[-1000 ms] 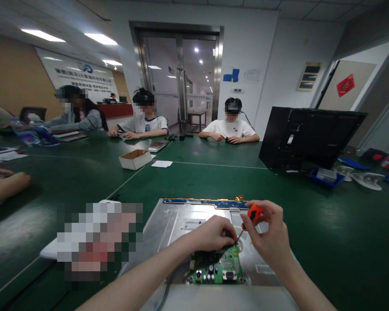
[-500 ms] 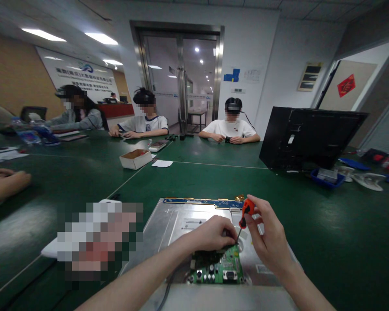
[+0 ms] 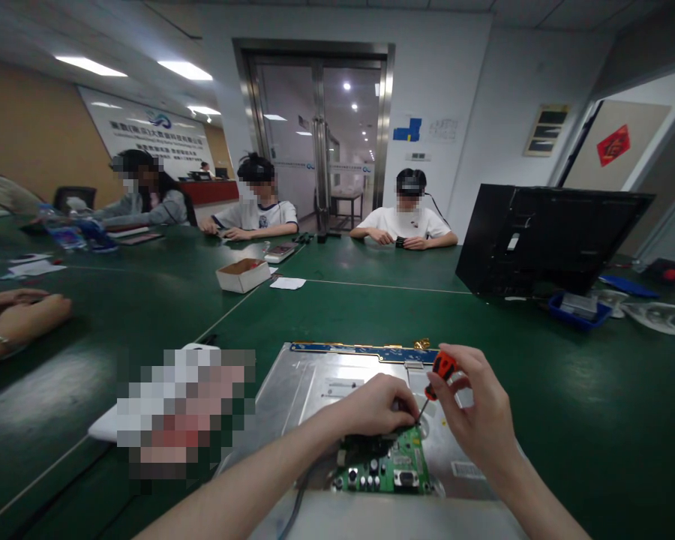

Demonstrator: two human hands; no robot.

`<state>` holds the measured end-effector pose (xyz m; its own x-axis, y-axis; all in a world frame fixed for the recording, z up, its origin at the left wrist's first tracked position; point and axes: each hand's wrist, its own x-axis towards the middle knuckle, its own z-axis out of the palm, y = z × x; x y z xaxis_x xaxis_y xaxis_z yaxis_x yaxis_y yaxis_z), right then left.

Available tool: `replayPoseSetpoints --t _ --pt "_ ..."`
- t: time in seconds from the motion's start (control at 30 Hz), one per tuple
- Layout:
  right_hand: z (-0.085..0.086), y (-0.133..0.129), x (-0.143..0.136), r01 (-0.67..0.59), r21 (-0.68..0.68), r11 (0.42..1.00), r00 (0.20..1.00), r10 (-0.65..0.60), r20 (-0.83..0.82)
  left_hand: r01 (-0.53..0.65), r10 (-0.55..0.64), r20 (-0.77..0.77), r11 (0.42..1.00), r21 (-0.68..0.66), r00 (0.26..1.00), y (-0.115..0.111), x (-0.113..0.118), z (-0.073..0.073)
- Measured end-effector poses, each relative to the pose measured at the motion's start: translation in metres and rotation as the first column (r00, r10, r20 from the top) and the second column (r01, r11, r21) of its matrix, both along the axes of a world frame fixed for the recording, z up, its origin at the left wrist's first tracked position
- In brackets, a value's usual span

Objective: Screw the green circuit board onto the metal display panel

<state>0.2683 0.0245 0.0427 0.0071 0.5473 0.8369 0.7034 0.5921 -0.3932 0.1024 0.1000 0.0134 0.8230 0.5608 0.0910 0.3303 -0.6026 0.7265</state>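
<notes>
Right hand (image 3: pixel 475 420) grips orange-handled screwdriver (image 3: pixel 437 376), tip on small green circuit board (image 3: pixel 387 466); left hand (image 3: pixel 378 405) curled on board's top edge, green desk (image 3: pixel 568 397) open to the right.

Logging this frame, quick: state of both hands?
Left hand: closed, fingers pressing on the green circuit board.
Right hand: closed, holding the orange-handled screwdriver, tip at the board.

Metal panel (image 3: pixel 309 390): flat on the tabletop (image 3: pixel 568 390), nearest the viewer.
Circuit board (image 3: pixel 391 465): on the panel's near edge.
Left hand (image 3: pixel 376 405): on the board's far edge.
Right hand (image 3: pixel 475 412): just right of the left hand, with the screwdriver (image 3: pixel 437 375) between them, tip down by the board's far right corner.
Monitor (image 3: pixel 545 240): behind, to the right.
Small box (image 3: pixel 243 274): behind, to the left.
</notes>
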Motion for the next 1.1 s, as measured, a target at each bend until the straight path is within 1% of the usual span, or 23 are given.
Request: replayPoseSetpoints --t 0.17,0.27,0.5,0.73,0.93,1.1 --pt "0.002 -0.002 -0.002 -0.014 -0.028 1.0 0.999 0.015 0.037 0.002 -0.002 -0.006 1.0 -0.005 1.0 0.0 0.0 0.0" --pt "0.002 -0.003 -0.002 -0.002 -0.032 0.999 0.999 0.004 0.04 0.003 -0.003 -0.006 1.0 -0.011 1.0 0.0 0.0 0.0" --pt "-0.003 -0.002 0.001 0.115 -0.002 0.993 0.993 -0.115 0.02 -0.01 0.009 -0.02 0.999 -0.03 1.0 -0.001 0.0 0.001" --pt "-0.006 -0.001 0.001 0.057 -0.039 0.998 0.998 -0.058 -0.025 -0.016 0.015 -0.027 0.999 -0.03 1.0 -0.002 0.001 0.002" --pt "0.0 -0.003 0.0 0.012 -0.019 1.0 1.0 -0.011 0.014 0.003 -0.003 -0.025 1.0 -0.007 1.0 -0.002 0.0 0.003" --pt "0.005 -0.004 -0.001 0.019 -0.023 1.0 0.999 -0.018 0.042 0.017 -0.017 -0.005 1.0 0.0 1.0 -0.001 0.0 0.002"
